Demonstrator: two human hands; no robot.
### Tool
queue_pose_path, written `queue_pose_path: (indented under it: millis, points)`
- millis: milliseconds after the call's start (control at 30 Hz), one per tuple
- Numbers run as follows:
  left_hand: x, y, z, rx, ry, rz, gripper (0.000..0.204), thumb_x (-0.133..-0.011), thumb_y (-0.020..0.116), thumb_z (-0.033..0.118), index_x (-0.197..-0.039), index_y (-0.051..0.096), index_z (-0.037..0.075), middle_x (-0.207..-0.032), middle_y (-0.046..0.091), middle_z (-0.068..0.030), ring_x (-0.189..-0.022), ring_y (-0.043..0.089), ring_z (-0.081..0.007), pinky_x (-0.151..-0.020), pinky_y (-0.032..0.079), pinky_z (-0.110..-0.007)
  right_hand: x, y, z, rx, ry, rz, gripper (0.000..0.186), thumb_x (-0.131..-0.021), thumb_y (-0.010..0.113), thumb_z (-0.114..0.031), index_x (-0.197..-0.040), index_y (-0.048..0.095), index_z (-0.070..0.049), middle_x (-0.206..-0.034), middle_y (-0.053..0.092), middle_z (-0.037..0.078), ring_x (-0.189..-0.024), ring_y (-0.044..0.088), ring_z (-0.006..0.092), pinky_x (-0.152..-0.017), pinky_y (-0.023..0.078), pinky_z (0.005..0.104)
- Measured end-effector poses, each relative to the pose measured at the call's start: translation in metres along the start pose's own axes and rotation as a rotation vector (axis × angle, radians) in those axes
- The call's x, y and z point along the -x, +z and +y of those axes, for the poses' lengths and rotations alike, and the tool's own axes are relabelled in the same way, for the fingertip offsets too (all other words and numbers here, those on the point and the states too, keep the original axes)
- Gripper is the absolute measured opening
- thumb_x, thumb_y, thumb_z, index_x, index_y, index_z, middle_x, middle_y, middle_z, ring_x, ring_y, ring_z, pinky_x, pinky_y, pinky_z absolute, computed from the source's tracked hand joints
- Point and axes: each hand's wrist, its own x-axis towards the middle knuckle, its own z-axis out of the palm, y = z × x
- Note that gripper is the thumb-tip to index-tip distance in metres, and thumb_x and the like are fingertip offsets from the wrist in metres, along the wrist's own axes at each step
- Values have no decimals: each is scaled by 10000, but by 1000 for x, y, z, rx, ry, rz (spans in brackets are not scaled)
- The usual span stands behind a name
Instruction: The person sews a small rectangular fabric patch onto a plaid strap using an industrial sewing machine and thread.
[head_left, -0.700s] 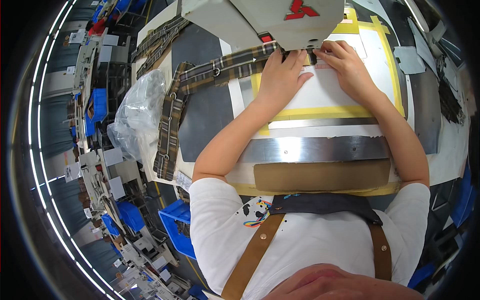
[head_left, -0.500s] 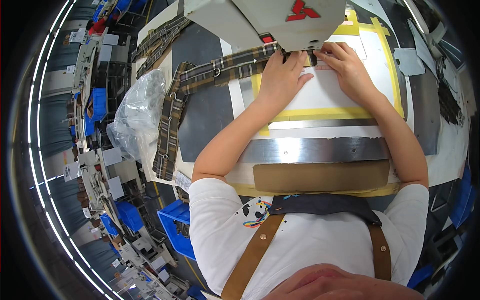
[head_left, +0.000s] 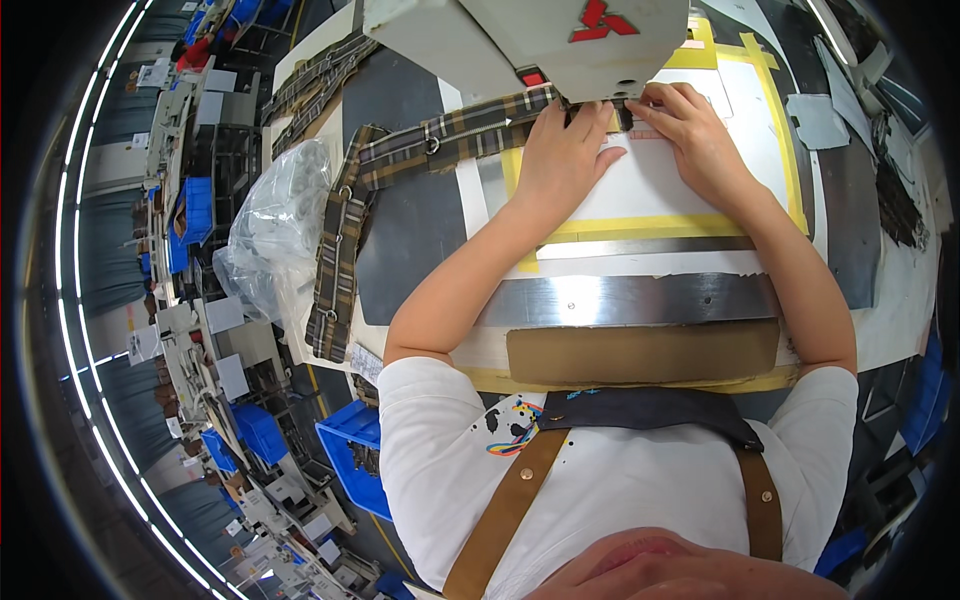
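Left hand spread against plaid strap — right hand curled nearby (its grip unclear)

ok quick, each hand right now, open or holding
Left hand: open, fingers spread at the plaid strap.
Right hand: fingers curled near the machine head; grip cannot be told.

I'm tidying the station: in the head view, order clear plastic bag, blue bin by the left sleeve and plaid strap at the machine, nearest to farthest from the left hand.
1. Plaid strap, at the left hand.
2. Clear plastic bag, farther left.
3. Blue bin, lower left.
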Motion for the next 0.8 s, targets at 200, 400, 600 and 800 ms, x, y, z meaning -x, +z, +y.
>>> queue_pose_path:
  millis: [200,400,600,800]
  points:
    - [0,0,0,0,-3,-14,569,-871,812,262,-1347,593,41,-1298,623,-95,-1119,600,-352,-940,502,-462,0,-1,0,-1,-3,0,370,-848,658,37,-1207,747,20,-1249,655,106,-1171,613,300,-1013,525,414]
    - [1,0,0,-12,-12,-7,583,-868,815,269,-1355,582,47,-1319,623,-95,-1123,601,-350,-945,504,-462,0,-1,0,11,-9,-3,358,-856,666,27,-1205,748,15,-1246,656,104,-1172,613,297,-1009,529,414]
    - [4,-2,0,3,-37,-11,600,-869,813,280,-1365,572,43,-1350,621,-93,-1134,602,-345,-953,508,-464,-1,0,-2,10,-6,-11,364,-855,663,35,-1208,746,12,-1246,655,101,-1173,612,295,-1009,528,413]
    - [1,1,4,22,-55,-9,586,-876,802,307,-1353,592,41,-1369,620,-109,-1145,603,-355,-970,517,-457,5,0,5,15,10,-2,414,-820,643,57,-1219,745,6,-1248,652,103,-1173,605,298,-1012,526,408]
